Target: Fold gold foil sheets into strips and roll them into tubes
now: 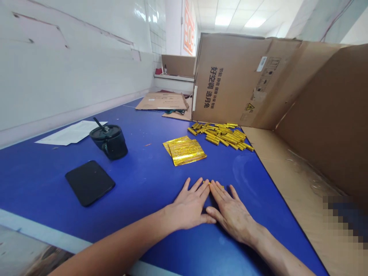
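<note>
My left hand [192, 203] and my right hand [233, 212] lie palm down on the blue table, fingers stretched out and fingertips side by side. Under the fingertips is a small gold foil roll [222, 186], mostly hidden; only slivers of it show. Beyond my hands lies a short stack of flat, embossed gold foil sheets [188, 152]. Farther off, to the right, a loose heap of rolled gold foil tubes [227, 137] rests near the table's right edge.
On the left stand a dark lidded mug [115, 142] with a handle, a black phone-like slab [90, 183] and white paper [70, 133]. Flat cardboard [161, 101] lies at the back. A large cardboard box [230, 84] borders the table's right side.
</note>
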`<state>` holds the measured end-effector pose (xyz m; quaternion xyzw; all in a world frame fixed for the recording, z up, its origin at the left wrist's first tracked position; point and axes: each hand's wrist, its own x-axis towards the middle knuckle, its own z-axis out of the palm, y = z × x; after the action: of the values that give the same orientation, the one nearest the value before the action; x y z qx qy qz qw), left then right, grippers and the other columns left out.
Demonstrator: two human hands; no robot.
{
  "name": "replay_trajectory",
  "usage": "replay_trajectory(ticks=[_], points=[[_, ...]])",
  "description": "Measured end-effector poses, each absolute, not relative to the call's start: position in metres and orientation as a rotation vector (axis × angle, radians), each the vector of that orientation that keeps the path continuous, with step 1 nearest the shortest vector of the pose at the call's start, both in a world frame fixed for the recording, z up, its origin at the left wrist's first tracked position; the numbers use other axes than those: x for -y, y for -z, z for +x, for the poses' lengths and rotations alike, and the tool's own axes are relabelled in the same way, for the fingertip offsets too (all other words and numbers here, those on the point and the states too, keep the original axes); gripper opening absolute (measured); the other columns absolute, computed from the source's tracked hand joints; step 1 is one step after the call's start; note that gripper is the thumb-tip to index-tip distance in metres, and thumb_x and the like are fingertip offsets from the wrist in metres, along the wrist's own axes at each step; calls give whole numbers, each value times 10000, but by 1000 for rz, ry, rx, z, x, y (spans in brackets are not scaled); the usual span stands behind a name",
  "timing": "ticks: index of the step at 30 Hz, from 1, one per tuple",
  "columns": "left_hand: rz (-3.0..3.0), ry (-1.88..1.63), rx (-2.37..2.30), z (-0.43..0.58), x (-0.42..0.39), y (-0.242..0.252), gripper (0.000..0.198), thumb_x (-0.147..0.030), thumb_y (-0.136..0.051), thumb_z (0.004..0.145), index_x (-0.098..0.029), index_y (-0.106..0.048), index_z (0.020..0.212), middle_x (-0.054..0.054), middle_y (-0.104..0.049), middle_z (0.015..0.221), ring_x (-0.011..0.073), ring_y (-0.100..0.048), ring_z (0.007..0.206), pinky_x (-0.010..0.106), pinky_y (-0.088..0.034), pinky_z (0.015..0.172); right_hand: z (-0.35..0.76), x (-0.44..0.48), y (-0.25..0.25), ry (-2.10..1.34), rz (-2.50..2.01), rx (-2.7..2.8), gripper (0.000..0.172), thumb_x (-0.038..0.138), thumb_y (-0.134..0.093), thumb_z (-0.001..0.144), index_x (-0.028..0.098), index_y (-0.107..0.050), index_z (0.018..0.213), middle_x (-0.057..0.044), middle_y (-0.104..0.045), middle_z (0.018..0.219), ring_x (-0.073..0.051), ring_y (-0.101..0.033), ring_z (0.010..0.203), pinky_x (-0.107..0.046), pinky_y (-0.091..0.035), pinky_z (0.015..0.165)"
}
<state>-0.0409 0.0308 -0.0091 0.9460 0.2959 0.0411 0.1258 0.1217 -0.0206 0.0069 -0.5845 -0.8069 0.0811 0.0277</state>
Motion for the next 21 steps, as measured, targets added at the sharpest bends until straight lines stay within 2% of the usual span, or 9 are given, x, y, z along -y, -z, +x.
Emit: replay_trajectory(ticks=[6, 10, 15, 18, 21], points=[[2738, -121, -877, -41, -30, 9, 823, -700, -221, 715, -174, -94, 1336, 93, -104, 1398, 253, -35, 1278, 521, -29, 985, 145, 29, -2, -125, -1831, 2481, 596, 525, -276, 820, 176, -285, 1304, -93, -286, 1347, -257, -244, 1232, -551, -141, 976], [2755, -113, -896, -41, -30, 8, 813, -686, -248, 722, -170, -105, 1334, 95, -112, 1396, 252, -48, 1277, 522, -36, 985, 147, 22, 0, -19, -1838, 2421, 429, 389, -357, 837, 238, -410, 1235, -40, -407, 1289, -257, -331, 1191, -550, -128, 975], [2766, -87, -924, -40, -30, 6, 792, -659, -293, 731, -176, -113, 1332, 90, -133, 1393, 258, -64, 1275, 521, -59, 984, 145, 8, -5, 20, -1794, 2355, 263, 230, -405, 822, 246, -586, 1011, -19, -591, 1101, -207, -504, 1009, -465, -219, 961], [2765, -81, -927, -39, -30, 4, 775, -647, -321, 731, -183, -142, 1326, 89, -156, 1389, 259, -84, 1273, 521, -64, 984, 145, 4, -7, 30, -1748, 2353, 237, 205, -390, 833, 230, -609, 921, -17, -626, 1012, -184, -536, 922, -393, -288, 923], [2774, -90, -931, -39, -31, 4, 712, -594, -344, 758, -184, -177, 1316, 83, -181, 1385, 258, -108, 1269, 516, -69, 984, 145, 3, -4, 79, -1722, 2338, 251, 201, -360, 851, 213, -605, 906, -26, -625, 992, -182, -529, 903, -362, -298, 906]])
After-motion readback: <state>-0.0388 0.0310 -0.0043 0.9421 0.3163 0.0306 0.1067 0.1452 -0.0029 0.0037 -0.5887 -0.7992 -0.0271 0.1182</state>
